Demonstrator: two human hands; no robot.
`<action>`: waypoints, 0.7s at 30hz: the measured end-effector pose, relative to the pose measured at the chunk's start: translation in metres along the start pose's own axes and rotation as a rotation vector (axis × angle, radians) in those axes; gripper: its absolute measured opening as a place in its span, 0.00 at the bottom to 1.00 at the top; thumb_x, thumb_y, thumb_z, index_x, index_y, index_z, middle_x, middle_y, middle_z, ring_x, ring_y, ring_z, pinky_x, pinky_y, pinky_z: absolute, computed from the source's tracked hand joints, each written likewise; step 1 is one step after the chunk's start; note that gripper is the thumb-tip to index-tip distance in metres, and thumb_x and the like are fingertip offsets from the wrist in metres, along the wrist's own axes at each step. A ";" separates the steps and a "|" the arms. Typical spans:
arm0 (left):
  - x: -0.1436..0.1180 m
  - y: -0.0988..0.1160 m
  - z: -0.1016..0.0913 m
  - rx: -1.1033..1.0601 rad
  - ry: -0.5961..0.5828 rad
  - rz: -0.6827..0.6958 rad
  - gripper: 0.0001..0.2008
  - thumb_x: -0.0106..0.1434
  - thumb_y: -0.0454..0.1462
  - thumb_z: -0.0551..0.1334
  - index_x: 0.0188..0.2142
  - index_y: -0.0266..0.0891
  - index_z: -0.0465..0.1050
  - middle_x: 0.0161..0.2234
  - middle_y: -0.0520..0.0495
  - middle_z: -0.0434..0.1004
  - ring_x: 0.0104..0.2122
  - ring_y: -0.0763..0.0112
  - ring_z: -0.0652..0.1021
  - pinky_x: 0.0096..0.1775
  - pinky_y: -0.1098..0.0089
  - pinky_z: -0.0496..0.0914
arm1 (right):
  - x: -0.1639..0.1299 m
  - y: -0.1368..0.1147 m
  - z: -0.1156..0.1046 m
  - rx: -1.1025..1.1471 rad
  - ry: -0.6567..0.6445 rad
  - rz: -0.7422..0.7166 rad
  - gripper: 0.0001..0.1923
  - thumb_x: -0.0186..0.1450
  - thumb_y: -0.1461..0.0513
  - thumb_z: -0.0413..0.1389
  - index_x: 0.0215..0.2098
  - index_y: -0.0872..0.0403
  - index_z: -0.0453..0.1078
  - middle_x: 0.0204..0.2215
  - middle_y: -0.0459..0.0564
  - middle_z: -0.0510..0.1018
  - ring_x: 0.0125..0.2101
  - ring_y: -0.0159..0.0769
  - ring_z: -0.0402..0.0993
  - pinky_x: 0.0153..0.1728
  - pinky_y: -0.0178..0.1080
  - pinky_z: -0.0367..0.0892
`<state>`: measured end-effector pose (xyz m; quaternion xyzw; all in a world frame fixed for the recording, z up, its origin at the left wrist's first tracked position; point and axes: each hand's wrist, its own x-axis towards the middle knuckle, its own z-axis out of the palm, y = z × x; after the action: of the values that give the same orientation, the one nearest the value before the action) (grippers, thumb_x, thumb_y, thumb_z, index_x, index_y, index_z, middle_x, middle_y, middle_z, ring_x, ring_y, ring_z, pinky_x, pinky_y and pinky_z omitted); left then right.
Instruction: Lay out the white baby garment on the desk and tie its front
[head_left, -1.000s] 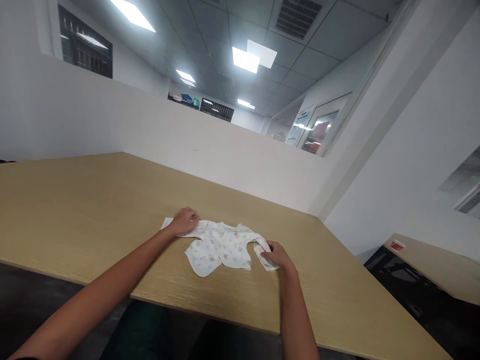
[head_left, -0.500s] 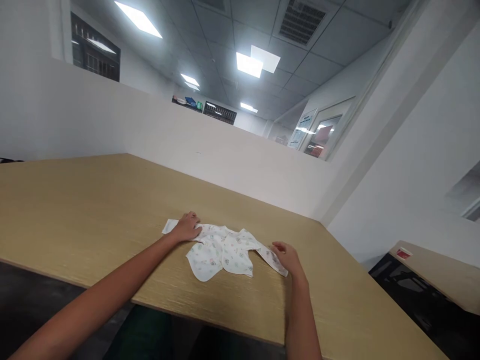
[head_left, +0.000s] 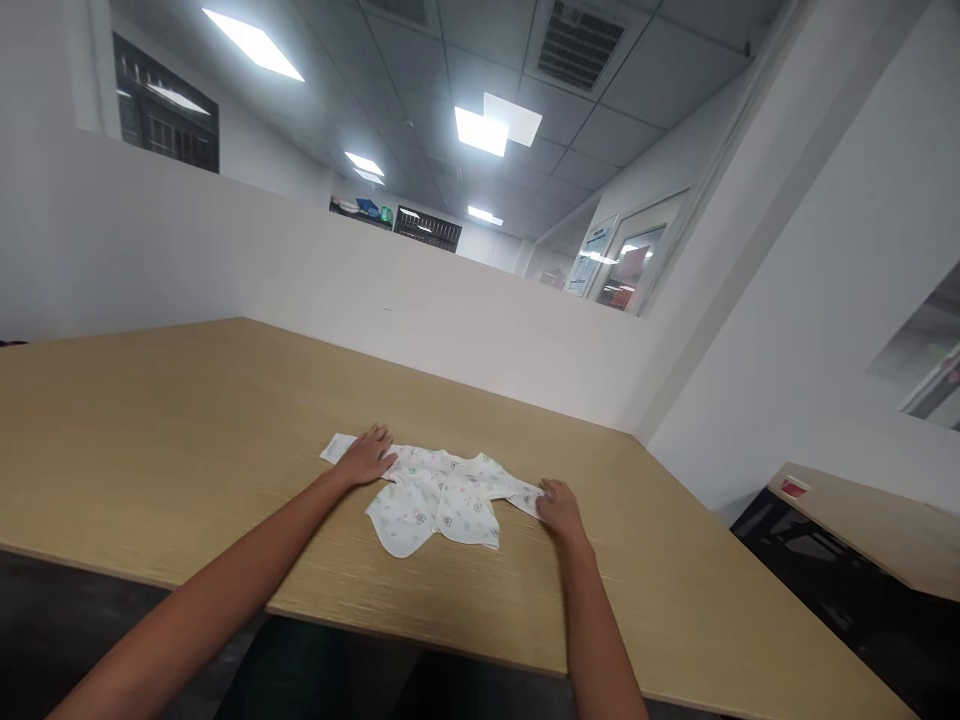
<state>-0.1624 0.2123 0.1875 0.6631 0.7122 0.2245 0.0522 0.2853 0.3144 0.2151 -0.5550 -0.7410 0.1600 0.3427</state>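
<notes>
A small white baby shirt point(head_left: 465, 505) with a pale animal print lies spread on the wooden table, its sleeves stretched out to both sides. My left hand point(head_left: 366, 456) rests flat across the left sleeve, fingers spread, with the cuff showing beyond it. On the other side, my right hand point(head_left: 559, 507) has its fingers bent around the end of the right sleeve, hiding the cuff. The shirt's lower front edges fan out toward me, and the left one is rounded.
The table point(head_left: 187, 430) has its near edge just in front of my legs. A white partition point(head_left: 420, 320) stands along the far side. To the right is another table point(head_left: 862, 520) with a small red-and-white item point(head_left: 794, 487) on it.
My right hand has come down and closed on the right sleeve's end, which now lies higher and less slanted. My left hand stays on the left sleeve. The view has shifted slightly.
</notes>
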 end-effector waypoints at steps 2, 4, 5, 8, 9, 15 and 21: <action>-0.001 0.007 -0.006 -0.001 0.010 0.015 0.24 0.71 0.46 0.55 0.59 0.34 0.71 0.69 0.32 0.61 0.71 0.50 0.56 0.69 0.53 0.51 | 0.000 -0.006 0.005 -0.008 0.010 -0.035 0.26 0.59 0.62 0.53 0.55 0.57 0.77 0.58 0.60 0.77 0.61 0.49 0.69 0.66 0.47 0.59; -0.004 0.015 -0.010 -0.012 0.009 0.024 0.21 0.72 0.47 0.56 0.55 0.35 0.74 0.64 0.34 0.69 0.67 0.51 0.64 0.67 0.50 0.55 | -0.002 -0.012 0.012 -0.027 -0.024 -0.058 0.27 0.64 0.60 0.49 0.58 0.59 0.75 0.59 0.61 0.76 0.61 0.48 0.70 0.65 0.47 0.60; -0.006 0.019 -0.011 -0.018 0.003 0.024 0.20 0.72 0.47 0.57 0.53 0.36 0.74 0.61 0.35 0.72 0.64 0.52 0.68 0.65 0.49 0.58 | -0.002 -0.016 0.016 -0.042 -0.055 -0.063 0.26 0.66 0.59 0.47 0.57 0.58 0.75 0.58 0.60 0.77 0.60 0.48 0.71 0.65 0.47 0.62; -0.013 0.030 -0.012 -0.027 -0.029 0.003 0.19 0.72 0.49 0.59 0.51 0.37 0.75 0.56 0.38 0.75 0.59 0.53 0.72 0.63 0.46 0.62 | -0.005 -0.024 0.030 -0.108 -0.176 -0.054 0.26 0.66 0.58 0.48 0.57 0.56 0.76 0.60 0.59 0.76 0.63 0.48 0.69 0.66 0.49 0.59; -0.014 0.032 -0.011 -0.022 -0.040 -0.006 0.19 0.72 0.49 0.60 0.53 0.37 0.75 0.58 0.38 0.74 0.60 0.52 0.71 0.64 0.43 0.60 | -0.005 -0.026 0.034 -0.137 -0.217 -0.041 0.27 0.65 0.57 0.49 0.59 0.56 0.75 0.62 0.59 0.74 0.65 0.49 0.66 0.68 0.50 0.56; -0.011 0.027 -0.009 0.010 -0.124 -0.036 0.29 0.73 0.51 0.57 0.67 0.39 0.63 0.71 0.37 0.57 0.70 0.48 0.58 0.69 0.40 0.49 | 0.001 -0.031 0.048 -0.315 -0.335 0.087 0.39 0.71 0.49 0.38 0.73 0.61 0.55 0.74 0.62 0.48 0.75 0.59 0.36 0.70 0.67 0.32; -0.006 0.020 -0.009 0.041 -0.188 -0.006 0.32 0.74 0.53 0.53 0.71 0.41 0.56 0.74 0.38 0.51 0.72 0.48 0.53 0.70 0.39 0.45 | 0.017 -0.018 0.054 -0.536 -0.313 0.075 0.40 0.71 0.47 0.30 0.75 0.54 0.53 0.74 0.58 0.50 0.73 0.61 0.42 0.68 0.70 0.42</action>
<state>-0.1468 0.2041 0.2018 0.6801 0.7105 0.1465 0.1060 0.2330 0.3319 0.1939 -0.6212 -0.7794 0.0550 0.0594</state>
